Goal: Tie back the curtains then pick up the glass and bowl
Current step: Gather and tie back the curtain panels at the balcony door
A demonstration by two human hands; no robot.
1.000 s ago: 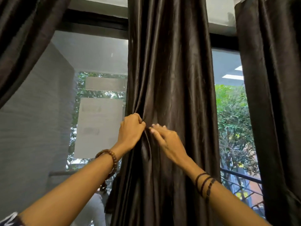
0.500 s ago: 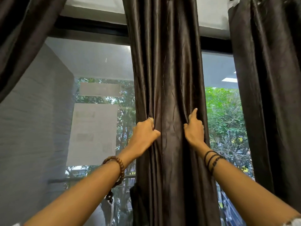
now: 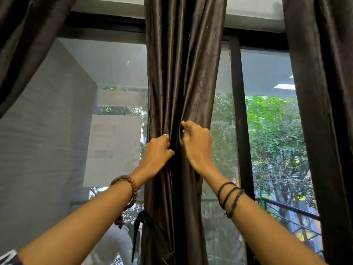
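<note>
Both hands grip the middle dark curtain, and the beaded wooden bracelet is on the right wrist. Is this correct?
Not quite. The head view shows the beaded wooden bracelet on the left wrist. Left hand and right hand both do grip the middle dark curtain.

Beyond the window frame [image 3: 241, 131] — green trees [image 3: 275, 134] and a railing [image 3: 286, 208] (dark metal) outside.

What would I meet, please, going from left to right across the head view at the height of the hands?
Grey wall → left hand → middle curtain → right hand → black window frame → trees → right curtain.
</note>
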